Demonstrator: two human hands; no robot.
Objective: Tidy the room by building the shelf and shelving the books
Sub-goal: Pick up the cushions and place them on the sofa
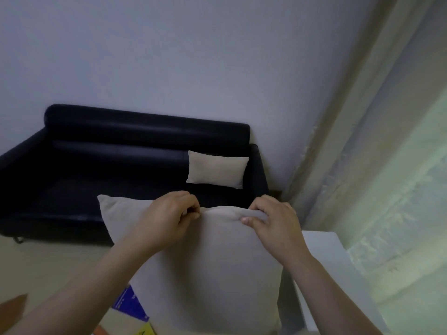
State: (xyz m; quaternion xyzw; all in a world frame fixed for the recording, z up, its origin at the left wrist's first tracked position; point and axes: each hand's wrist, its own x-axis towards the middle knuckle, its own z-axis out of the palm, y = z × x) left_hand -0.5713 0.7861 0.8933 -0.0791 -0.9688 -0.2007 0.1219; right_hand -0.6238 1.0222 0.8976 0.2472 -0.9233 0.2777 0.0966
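Head view: two pillows, one sofa (96,165). Far pillow (217,169) sits on it; left hand (167,221) and right hand (275,226) each have their grip clamped on the near pillow (212,262). Book (130,303) text is unreadable.

Dark sofa (108,170) against a pale wall (193,56), small beige cushion (216,169) leaning on its backrest near the right arm. Upright in the foreground, large cushion (217,274) of the same beige, top edge bunched. Sheer curtain (399,177) along the right side.

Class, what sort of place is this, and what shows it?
Probably a living room: a dark glossy sofa, a small beige cushion on it, and a pale curtain alongside.
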